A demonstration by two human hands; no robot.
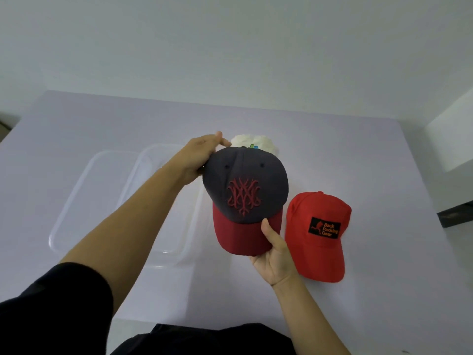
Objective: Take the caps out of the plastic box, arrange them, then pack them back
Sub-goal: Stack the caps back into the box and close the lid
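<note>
In the head view, you hold one cap in the air with both hands. It is a dark grey cap (245, 183) with a dark red brim and a red embroidered emblem on the front, and the front faces the camera. Your left hand (202, 157) grasps the back edge of the crown, thumb on top and fingers behind. Your right hand (275, 254) grasps the brim from below, with the thumb pressed on the brim near the seam where it meets the crown.

The red cap (320, 237) lies on the table (358, 155) just beside your right hand, brim toward you. It has a black patch with the orange words "Back Packing Gear". The white cap (253, 142) lies on the table farther away; the grey cap hides most of it, and a small green and blue mark shows at its near edge.

The clear plastic box (163, 254) stands on the table under your left forearm, to the left of the caps. A second clear piece, the lid (76, 201) as far as I can tell, lies at its left side and touches it. No cap shows inside the box.

Your left sleeve (64, 303) is black.
</note>
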